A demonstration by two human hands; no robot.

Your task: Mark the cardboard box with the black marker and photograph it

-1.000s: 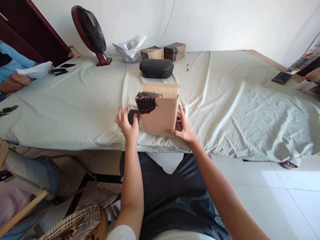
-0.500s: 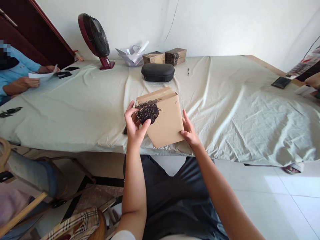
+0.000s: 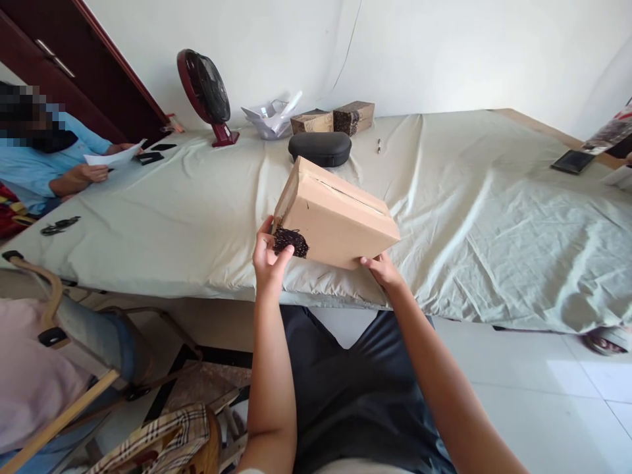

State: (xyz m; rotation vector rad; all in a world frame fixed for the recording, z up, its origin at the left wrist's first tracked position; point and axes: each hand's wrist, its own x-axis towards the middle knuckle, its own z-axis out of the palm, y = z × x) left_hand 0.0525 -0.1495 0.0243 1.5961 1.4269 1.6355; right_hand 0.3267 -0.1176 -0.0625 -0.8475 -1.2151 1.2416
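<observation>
A brown cardboard box [image 3: 340, 224] is held tilted over the front part of the table, its taped narrow side facing up. My left hand [image 3: 269, 253] grips its lower left corner, thumb pressing on a dark, stringy-looking patch [image 3: 291, 242]. Whether that patch is print on the card or a separate thing I cannot tell. At the lower right edge, my right hand [image 3: 384, 270] has its thumb on the front face, with its other fingers mostly hidden under the box. Just beyond the box lies a black hard case [image 3: 320, 149].
A pale cloth [image 3: 444, 197] covers the table. Along the wall stand a dark red fan [image 3: 207, 92], a clear basket of papers [image 3: 270, 122] and two patterned boxes [image 3: 354, 117]. At the left, a person in blue [image 3: 59, 158] holds paper. A chair [image 3: 93, 336] stands lower left.
Between my hands the box has turned, so its taped narrow side now shows along the top and the front face looks lower and wider. My view has swung slightly left.
</observation>
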